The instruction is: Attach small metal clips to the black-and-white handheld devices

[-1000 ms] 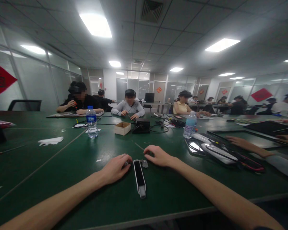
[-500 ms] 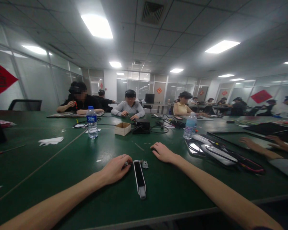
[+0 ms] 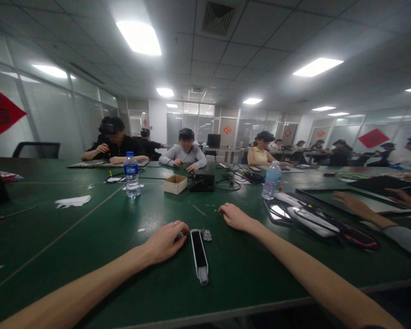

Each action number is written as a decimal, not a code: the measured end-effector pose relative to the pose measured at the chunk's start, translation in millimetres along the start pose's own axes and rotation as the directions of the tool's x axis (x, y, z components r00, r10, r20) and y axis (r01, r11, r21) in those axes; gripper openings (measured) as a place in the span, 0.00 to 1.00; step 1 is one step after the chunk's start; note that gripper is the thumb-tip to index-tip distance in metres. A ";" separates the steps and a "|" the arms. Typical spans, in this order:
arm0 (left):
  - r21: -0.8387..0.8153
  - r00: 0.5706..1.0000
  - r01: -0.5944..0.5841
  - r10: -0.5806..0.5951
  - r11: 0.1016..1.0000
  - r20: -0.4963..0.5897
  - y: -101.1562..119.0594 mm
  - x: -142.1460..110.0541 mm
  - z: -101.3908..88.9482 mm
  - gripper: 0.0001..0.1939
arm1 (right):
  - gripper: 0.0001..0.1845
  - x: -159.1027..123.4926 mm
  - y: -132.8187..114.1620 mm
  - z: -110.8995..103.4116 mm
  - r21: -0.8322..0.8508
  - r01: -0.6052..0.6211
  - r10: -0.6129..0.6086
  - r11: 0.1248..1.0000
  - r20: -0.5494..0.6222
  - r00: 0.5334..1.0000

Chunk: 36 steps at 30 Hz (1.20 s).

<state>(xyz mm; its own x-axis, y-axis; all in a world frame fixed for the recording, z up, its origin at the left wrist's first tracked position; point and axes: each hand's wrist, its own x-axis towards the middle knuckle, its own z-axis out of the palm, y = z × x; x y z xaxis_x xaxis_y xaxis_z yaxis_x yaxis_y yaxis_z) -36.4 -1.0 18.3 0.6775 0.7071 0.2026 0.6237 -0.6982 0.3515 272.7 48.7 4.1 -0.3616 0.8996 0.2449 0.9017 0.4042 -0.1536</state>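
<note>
My left hand point(image 3: 167, 240) rests on the green table, its fingers curled round a small part that they mostly hide. Right beside those fingertips lies a long, narrow device point(image 3: 199, 256) with a white rim, a dark inner face and a grey end towards me. A small grey metal-looking piece point(image 3: 207, 235) sits at its far end, on the right. Farther out, my right hand point(image 3: 235, 216) is low over the table with loosely bent fingers, and nothing shows in them. Tiny bits point(image 3: 215, 210) lie just left of its fingertips.
A small open cardboard box point(image 3: 175, 184) stands ahead beside a black device point(image 3: 201, 182). Water bottles point(image 3: 131, 176) point(image 3: 271, 180) stand left and right. White-cased tools point(image 3: 313, 220) lie at right, near a co-worker's hands point(image 3: 354, 203). A white glove-like cloth point(image 3: 73, 201) lies at left.
My right hand has drawn slightly to the right, uncovering tiny bits by its fingertips. My left hand and the long device have stayed in place. The co-worker's hands at right have shifted.
</note>
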 end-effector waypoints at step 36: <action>0.068 0.909 -0.318 0.324 0.946 -0.262 11.3 4.8 9.7 0.07 | 0.12 -32.1 -103.4 -11.1 0.125 0.716 -0.611 0.687 -0.435 0.661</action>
<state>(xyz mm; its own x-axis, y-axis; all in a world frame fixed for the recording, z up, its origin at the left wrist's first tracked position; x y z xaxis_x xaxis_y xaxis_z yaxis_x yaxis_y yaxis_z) -22.3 -6.6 14.4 0.7158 0.4458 0.5375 0.4013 -0.8925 0.2057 193.7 -23.8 22.7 -0.6869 0.2762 0.6722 0.3304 0.9425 -0.0497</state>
